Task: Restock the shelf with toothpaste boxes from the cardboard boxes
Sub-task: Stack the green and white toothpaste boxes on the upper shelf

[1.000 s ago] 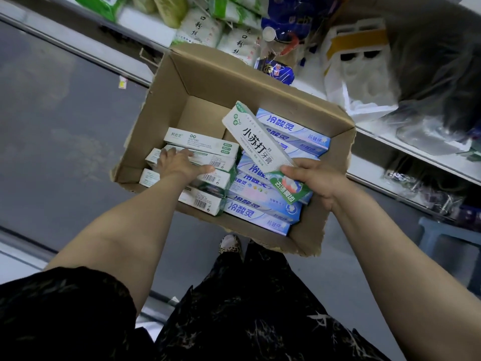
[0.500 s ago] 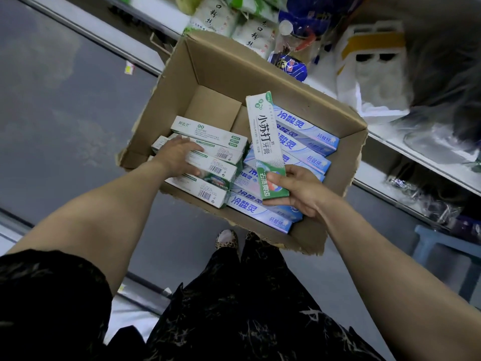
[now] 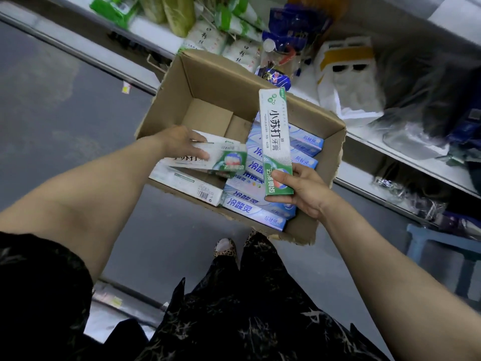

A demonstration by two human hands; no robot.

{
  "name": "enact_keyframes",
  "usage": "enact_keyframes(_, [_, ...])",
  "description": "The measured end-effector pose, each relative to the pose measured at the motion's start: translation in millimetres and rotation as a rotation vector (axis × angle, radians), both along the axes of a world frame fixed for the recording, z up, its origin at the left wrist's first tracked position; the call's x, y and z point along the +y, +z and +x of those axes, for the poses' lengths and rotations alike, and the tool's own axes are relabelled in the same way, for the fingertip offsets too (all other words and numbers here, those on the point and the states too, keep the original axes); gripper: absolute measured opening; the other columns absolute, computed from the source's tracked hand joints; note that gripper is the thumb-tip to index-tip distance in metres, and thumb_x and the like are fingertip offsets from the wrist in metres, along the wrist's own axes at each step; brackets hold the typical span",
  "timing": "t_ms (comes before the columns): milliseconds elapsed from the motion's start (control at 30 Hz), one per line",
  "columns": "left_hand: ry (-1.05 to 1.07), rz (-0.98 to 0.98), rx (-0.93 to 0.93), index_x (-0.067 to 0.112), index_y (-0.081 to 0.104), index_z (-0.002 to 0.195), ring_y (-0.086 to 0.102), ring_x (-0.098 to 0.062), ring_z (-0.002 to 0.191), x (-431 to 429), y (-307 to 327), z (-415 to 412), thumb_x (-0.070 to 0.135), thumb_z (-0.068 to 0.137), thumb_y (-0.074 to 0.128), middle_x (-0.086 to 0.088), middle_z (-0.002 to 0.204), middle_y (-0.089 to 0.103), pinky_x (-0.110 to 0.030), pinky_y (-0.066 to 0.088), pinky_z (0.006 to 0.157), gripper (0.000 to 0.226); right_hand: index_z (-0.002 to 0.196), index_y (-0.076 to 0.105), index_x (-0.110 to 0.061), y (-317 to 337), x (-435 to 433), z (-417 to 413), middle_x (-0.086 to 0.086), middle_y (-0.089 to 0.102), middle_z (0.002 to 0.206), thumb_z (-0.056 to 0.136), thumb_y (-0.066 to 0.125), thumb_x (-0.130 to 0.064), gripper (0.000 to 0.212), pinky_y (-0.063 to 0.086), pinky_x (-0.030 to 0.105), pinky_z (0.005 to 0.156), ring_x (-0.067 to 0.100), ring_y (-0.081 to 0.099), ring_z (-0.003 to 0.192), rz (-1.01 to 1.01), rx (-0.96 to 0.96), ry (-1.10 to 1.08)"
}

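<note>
While the open cardboard box (image 3: 200, 82) sits on the grey floor against the low shelf (image 3: 364, 136), both hands are down in it, each closed on a green-and-white toothpaste box. The right hand (image 3: 303, 190) grips its upright toothpaste box (image 3: 276, 136) by the near, green end, thumb across the front face and fingers wrapped behind, so the carton stands almost vertical above the right half of the cardboard box with its far end reaching past the far wall. The left hand (image 3: 182, 144) is clamped on a second green-and-white box (image 3: 221, 158), fingers spread over its top face; this one is blurred, lies roughly level and points right, raised a little above the cartons under it. Under it, along the near left side of the cardboard box, lies a white carton with a barcode (image 3: 192, 185). The right half is filled with a stack of blue toothpaste boxes (image 3: 250, 207) lying flat, and the far left corner shows bare cardboard. On the shelf beyond are green and white packets (image 3: 229, 27) and a white plastic bag (image 3: 346, 82)
</note>
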State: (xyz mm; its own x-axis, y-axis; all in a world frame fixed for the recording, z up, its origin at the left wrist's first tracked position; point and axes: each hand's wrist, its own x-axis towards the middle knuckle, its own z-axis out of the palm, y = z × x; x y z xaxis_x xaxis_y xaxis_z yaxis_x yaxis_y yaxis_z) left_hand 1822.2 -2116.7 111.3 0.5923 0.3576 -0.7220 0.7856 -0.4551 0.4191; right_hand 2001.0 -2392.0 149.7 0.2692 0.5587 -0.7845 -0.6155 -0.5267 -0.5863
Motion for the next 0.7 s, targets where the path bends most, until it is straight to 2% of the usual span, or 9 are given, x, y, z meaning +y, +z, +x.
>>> enact_keyframes(67, [0.045,-0.039,-0.030,0.030,0.065,0.126,0.057,-0.020,0.116,-3.1,25.5,6.9,0.072,0.069,0.067,0.003,0.125,0.064,-0.035,0.043,0.103,0.070,0.119,0.061,-0.003,13.2,-7.0,0.5,0.013,0.068,0.119,0.090,0.068,-0.007,0.029,0.062,0.045,0.070,0.027,0.072,0.098,0.035,-0.037,-0.013])
enact_keyframes(167, [0.134,-0.082,-0.087,0.033,0.073,0.102,0.060,-0.021,0.098,-12.6,61.7,15.9,0.093,0.048,0.057,0.002,0.104,0.068,-0.034,0.046,0.091,0.082,0.117,0.062,-0.005,36.6,-18.1,1.8,0.013,0.071,0.115,0.090,0.068,-0.008,0.028,0.062,0.044,0.069,0.026,0.073,0.097,0.077,-0.087,-0.058])
enact_keyframes(267, [0.198,-0.217,-0.116,0.029,0.074,0.096,0.067,-0.026,0.095,-27.2,98.1,24.5,0.077,0.047,0.075,0.000,0.098,0.073,-0.041,0.050,0.094,0.069,0.124,0.058,-0.002,66.2,-31.0,2.2,0.017,0.071,0.114,0.089,0.069,-0.008,0.036,0.062,0.046,0.070,0.029,0.073,0.097,0.123,-0.126,-0.114])
enact_keyframes(333, [0.192,-0.285,-0.120,0.023,0.072,0.105,0.068,-0.032,0.098,-34.5,123.7,32.7,0.066,0.036,0.087,-0.007,0.099,0.075,-0.054,0.050,0.096,0.083,0.123,0.057,-0.001,88.9,-41.0,1.5,0.017,0.072,0.111,0.090,0.068,-0.007,0.035,0.062,0.047,0.070,0.028,0.073,0.094,0.171,-0.164,-0.147])
enact_keyframes(367, [0.183,-0.304,-0.126,0.017,0.071,0.108,0.068,-0.032,0.097,-37.2,135.7,38.0,0.060,0.032,0.091,-0.011,0.098,0.075,-0.056,0.050,0.094,0.089,0.124,0.056,0.000,100.4,-46.6,1.4,0.017,0.071,0.111,0.090,0.067,-0.006,0.036,0.062,0.048,0.071,0.028,0.073,0.093,0.196,-0.183,-0.168])
enact_keyframes(433, [0.122,-0.293,-0.142,0.011,0.069,0.113,0.070,-0.031,0.089,-46.0,167.1,50.7,0.052,0.036,0.093,-0.013,0.094,0.075,-0.050,0.055,0.088,0.090,0.126,0.054,0.001,124.3,-59.6,1.9,0.017,0.071,0.111,0.090,0.067,-0.005,0.039,0.062,0.049,0.071,0.029,0.073,0.092,0.247,-0.228,-0.207])
enact_keyframes(500, [0.079,-0.259,-0.190,0.009,0.067,0.114,0.070,-0.030,0.084,-59.4,201.7,67.2,0.043,0.043,0.090,-0.015,0.094,0.075,-0.046,0.057,0.083,0.082,0.125,0.055,0.001,147.6,-74.2,3.0,0.016,0.072,0.107,0.090,0.066,-0.004,0.037,0.061,0.047,0.068,0.028,0.073,0.088,0.296,-0.277,-0.239])
enact_keyframes(600, [0.046,-0.170,-0.287,0.013,0.070,0.095,0.072,-0.026,0.077,-82.9,255.6,92.6,0.033,0.054,0.088,-0.013,0.089,0.076,-0.039,0.059,0.068,0.049,0.124,0.056,0.002,182.4,-93.6,6.6,0.014,0.073,0.101,0.090,0.065,-0.001,0.035,0.061,0.044,0.063,0.025,0.072,0.081,0.375,-0.366,-0.309])
enact_keyframes(700, [0.001,-0.078,-0.393,0.014,0.069,0.092,0.072,-0.021,0.067,-106.2,306.3,116.1,0.028,0.067,0.085,-0.009,0.081,0.076,-0.030,0.055,0.056,0.032,0.129,0.051,0.006,218.6,-109.1,15.9,0.018,0.070,0.112,0.086,0.067,-0.003,0.047,0.060,0.052,0.077,0.028,0.070,0.090,0.474,-0.458,-0.378])
